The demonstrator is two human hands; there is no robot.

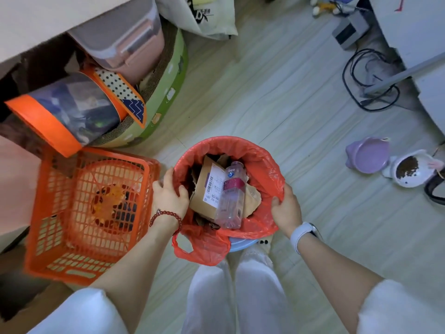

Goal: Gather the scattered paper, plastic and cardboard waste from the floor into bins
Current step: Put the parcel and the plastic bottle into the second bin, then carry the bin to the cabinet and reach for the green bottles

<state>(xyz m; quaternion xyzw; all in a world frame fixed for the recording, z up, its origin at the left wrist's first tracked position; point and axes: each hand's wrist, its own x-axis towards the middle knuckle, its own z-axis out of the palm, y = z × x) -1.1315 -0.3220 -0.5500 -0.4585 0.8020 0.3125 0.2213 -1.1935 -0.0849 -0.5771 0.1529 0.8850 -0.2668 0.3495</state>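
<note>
A round bin lined with a red plastic bag (260, 157) stands on the floor in front of my legs. Inside it lie a brown cardboard box with a white label (204, 189), a clear plastic bottle with a pink label (232, 196) and some crumpled paper (252, 197). My left hand (168, 196) grips the bin's left rim, thumb inside over the bag. My right hand (285, 208) grips the right rim, fingers curled round the red bag edge.
An orange plastic crate (79, 213) sits left of the bin. Behind it are an orange-rimmed container (60, 116), a green round scratcher (168, 88) and a pink lidded box (134, 44). Pet bowls (390, 162) and black cables (368, 78) lie to the right.
</note>
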